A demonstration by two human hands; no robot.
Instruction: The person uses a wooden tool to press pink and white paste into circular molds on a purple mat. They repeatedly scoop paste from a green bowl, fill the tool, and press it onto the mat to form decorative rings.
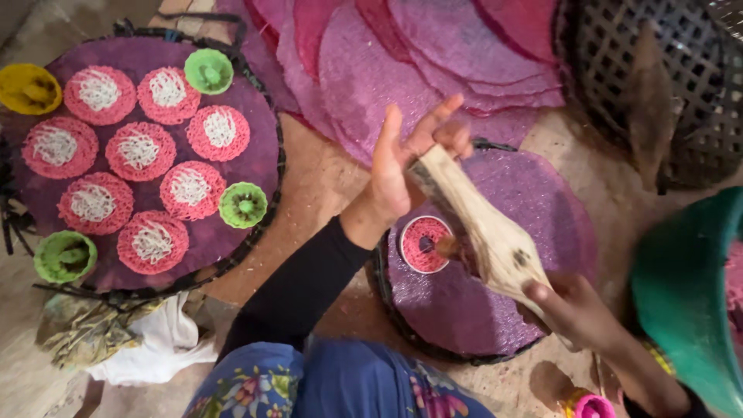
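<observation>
I see my left hand raised with its fingers spread wide, the palm pressed against the upper end of a wooden press, while my right hand is clamped around the lower end of the same tool. The press slants across a round purple mat that lies on the floor in front of my knees. Under the middle of the press, on the left part of that mat, sits a small ring filled with red strands; the tool's underside hangs just above it, and I cannot tell whether they touch. To my left lies a second round mat carrying eight red discs, each topped with white strands, plus green cups near its edge and a yellow cup just beside it. More pink mats overlap beyond my hands, a dark woven basket stands at the far right, and a green bowl sits near my right wrist. A crumpled cloth lies by my left knee.
</observation>
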